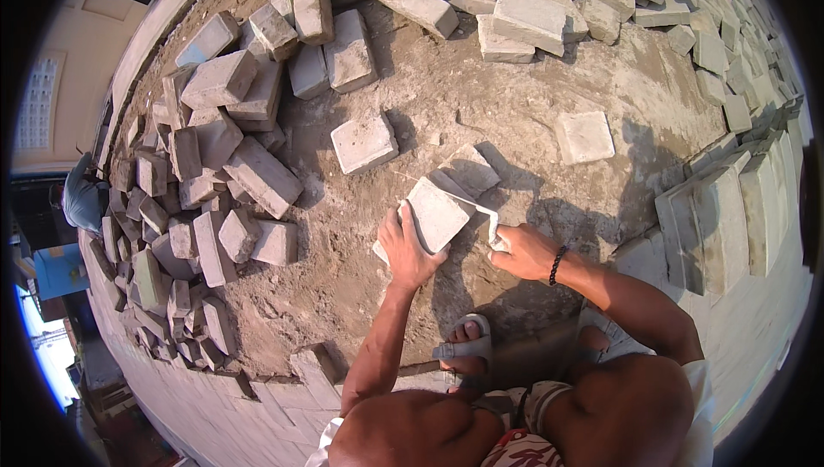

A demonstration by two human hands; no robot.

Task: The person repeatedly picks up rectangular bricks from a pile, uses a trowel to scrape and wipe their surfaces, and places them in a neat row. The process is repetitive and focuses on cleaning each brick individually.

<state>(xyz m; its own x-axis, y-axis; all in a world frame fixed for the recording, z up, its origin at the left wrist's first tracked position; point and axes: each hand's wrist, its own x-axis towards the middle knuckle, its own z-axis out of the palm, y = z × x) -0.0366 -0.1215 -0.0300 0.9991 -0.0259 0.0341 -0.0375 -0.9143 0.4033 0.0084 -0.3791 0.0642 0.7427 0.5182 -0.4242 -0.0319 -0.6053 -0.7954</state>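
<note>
My left hand (410, 248) grips a pale grey paving block (436, 214) by its near-left side, fingers along one edge and thumb at the near corner. In my right hand (525, 252), closed round the handle, is a trowel (491, 212) with a bent metal neck. Its thin blade is seen nearly edge-on along the far side of the held block. Just beyond lies another block (469, 170), partly hidden by the held one. Single blocks also lie on the sandy ground, one ahead (365, 142) and one to the right (585, 137).
Heaps of loose blocks stand at the left (219, 81) and far side (530, 19). Stacked blocks (708, 231) rise at the right. Laid paving (283, 415) borders the sandy bed (343, 295) near my sandalled foot (465, 351).
</note>
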